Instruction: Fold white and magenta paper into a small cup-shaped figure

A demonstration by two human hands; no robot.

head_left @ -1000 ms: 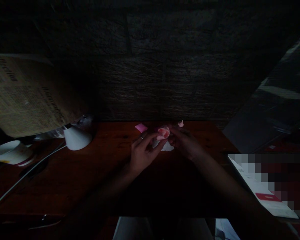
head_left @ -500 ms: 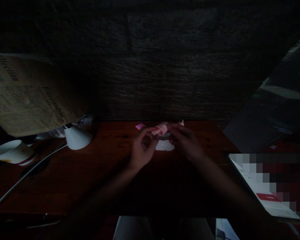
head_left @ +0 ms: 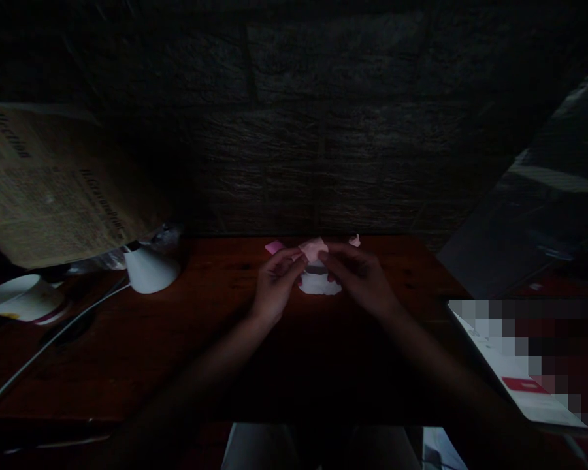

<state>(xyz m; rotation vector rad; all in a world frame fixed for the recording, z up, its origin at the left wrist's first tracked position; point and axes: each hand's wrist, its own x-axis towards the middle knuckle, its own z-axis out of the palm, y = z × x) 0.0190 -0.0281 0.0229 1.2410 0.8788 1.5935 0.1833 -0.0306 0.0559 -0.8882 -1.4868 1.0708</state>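
Along a dark, rough wall (head_left: 284, 130) of big stone-like blocks runs your reddish-brown wooden table (head_left: 215, 281), dim all over, its grain just catching the light. On your right a dark panel (head_left: 509, 222) slants up, and nearer you, at the table's edge, lies a white printed sheet (head_left: 514, 365) with a red mark, partly blurred into squares.

Over to your left now: a pale cup (head_left: 22, 297) with a wide rim and a yellow patch; what it holds, you can't make out from here. Just beside it, a smooth white cone (head_left: 151, 271), a thin white cable (head_left: 53, 343) curving past it toward you. Above hangs brown newspaper-print paper (head_left: 49, 183), crinkly clear plastic (head_left: 164, 238) bunched under its lower edge.

And centre stage, your left hand (head_left: 277, 287) and right hand (head_left: 360, 277) meet at a soft-looking, pale pink piece (head_left: 314, 249). It's up between them, the fingers of each pinched close on its own side. Below, a flat white piece (head_left: 319, 283) with an uneven edge lies on the table. Beyond your left fingers sits a brighter pink piece (head_left: 275, 247); beyond your right, a small, peaked pinkish lump (head_left: 355, 241).
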